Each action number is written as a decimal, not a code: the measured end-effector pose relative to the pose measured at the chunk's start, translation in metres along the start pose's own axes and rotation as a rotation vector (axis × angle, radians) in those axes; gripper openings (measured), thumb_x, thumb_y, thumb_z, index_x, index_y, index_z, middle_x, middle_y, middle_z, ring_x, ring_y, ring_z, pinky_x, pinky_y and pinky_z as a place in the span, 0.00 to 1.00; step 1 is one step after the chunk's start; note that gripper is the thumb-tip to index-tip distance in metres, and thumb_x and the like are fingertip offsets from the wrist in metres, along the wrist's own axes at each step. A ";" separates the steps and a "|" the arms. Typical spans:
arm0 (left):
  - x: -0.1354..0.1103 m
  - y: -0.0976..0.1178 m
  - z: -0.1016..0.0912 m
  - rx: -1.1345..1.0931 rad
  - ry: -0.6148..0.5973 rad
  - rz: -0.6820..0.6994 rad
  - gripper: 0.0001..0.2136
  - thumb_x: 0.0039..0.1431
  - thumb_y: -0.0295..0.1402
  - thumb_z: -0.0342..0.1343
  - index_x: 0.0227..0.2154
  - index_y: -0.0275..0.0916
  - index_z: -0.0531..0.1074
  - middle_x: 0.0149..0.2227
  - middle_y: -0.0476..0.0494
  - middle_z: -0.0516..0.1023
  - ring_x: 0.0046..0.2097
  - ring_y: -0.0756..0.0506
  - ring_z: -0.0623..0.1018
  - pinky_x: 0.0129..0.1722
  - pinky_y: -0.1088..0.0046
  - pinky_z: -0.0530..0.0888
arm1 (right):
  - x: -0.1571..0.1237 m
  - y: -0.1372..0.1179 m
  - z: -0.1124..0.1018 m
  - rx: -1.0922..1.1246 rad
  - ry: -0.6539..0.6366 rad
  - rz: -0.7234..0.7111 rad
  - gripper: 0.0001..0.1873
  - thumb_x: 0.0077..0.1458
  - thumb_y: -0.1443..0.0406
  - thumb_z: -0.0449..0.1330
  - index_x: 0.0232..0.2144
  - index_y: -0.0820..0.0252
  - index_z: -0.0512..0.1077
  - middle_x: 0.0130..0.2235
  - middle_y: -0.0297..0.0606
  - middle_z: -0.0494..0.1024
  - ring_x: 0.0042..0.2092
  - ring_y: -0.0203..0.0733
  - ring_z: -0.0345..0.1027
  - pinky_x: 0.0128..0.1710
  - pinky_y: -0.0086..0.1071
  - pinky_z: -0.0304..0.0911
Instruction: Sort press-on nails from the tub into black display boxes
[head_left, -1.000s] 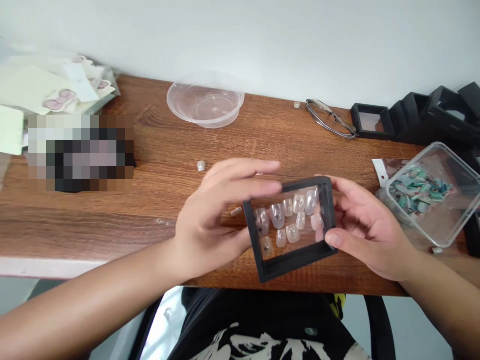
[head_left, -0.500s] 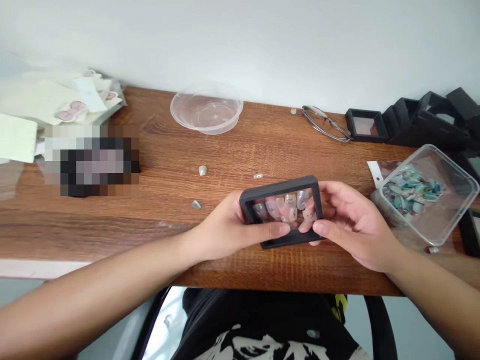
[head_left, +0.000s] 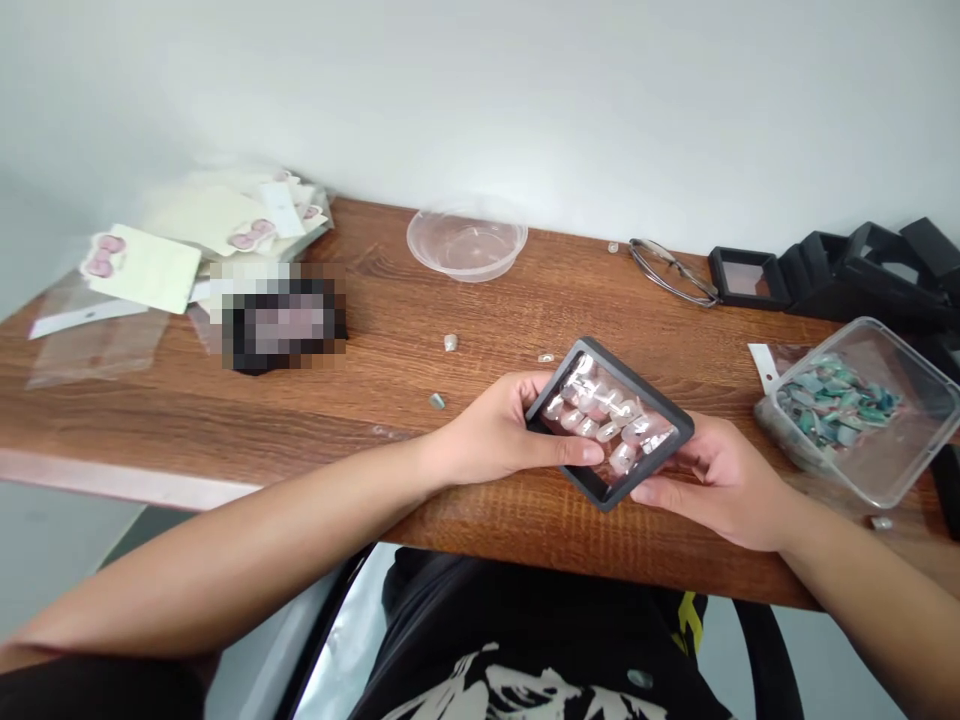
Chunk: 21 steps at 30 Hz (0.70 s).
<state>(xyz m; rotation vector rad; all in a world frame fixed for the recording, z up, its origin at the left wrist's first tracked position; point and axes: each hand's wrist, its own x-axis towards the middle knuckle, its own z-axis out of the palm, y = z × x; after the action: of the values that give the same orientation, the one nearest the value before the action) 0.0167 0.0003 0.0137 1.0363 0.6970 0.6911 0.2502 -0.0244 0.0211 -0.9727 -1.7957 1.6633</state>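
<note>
My left hand (head_left: 495, 432) grips a black-framed display case (head_left: 646, 386) with a clear window, its thumb across the front and its fingers behind. Inside the window sit several pale, translucent press-on nails (head_left: 589, 428); glare covers part of them. The case is tilted, one corner pointing down above the table's front edge. My right hand (head_left: 724, 485) holds the case's right side, thumb at the lower edge and the other fingers mostly hidden behind it. Beyond the case, loose nail pieces lie on the wood: a whitish one (head_left: 451, 342), a small clear one (head_left: 546, 357) and a teal one (head_left: 437, 400).
A clear square tub (head_left: 919, 420) of teal nails stands at the right. Behind it are stacked black frames (head_left: 885, 265) and eyeglasses (head_left: 671, 273). A round plastic bowl (head_left: 466, 240) is near the wall. Cream cards (head_left: 154, 268) and clear bags lie left, beside a pixelated dark object (head_left: 289, 325).
The display case has been turned clockwise in my hands, its window now facing me more. The right fingers have slid further behind it. The view has shifted left.
</note>
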 end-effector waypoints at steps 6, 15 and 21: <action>0.002 0.003 -0.005 -0.010 0.118 0.069 0.11 0.51 0.34 0.71 0.32 0.33 0.76 0.29 0.46 0.83 0.32 0.48 0.82 0.39 0.74 0.81 | 0.004 0.003 -0.004 0.025 0.125 0.012 0.11 0.62 0.60 0.62 0.44 0.59 0.74 0.38 0.40 0.82 0.38 0.38 0.78 0.40 0.32 0.77; -0.052 0.019 -0.035 0.119 0.847 0.412 0.13 0.50 0.38 0.68 0.36 0.39 0.76 0.36 0.49 0.84 0.33 0.48 0.82 0.39 0.69 0.83 | 0.002 0.000 -0.006 -0.176 0.185 -0.017 0.11 0.62 0.57 0.62 0.42 0.57 0.76 0.31 0.37 0.79 0.33 0.36 0.75 0.33 0.28 0.74; -0.127 0.004 -0.089 0.436 1.209 0.325 0.14 0.52 0.39 0.66 0.42 0.46 0.75 0.39 0.58 0.82 0.36 0.50 0.81 0.37 0.76 0.80 | 0.002 0.005 -0.011 -0.359 0.278 -0.005 0.15 0.59 0.52 0.63 0.40 0.54 0.79 0.34 0.39 0.81 0.35 0.39 0.78 0.35 0.28 0.75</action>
<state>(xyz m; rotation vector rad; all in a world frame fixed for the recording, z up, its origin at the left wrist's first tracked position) -0.1297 -0.0517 0.0096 1.0708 1.7998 1.5230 0.2584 -0.0164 0.0170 -1.2790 -1.9316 1.1515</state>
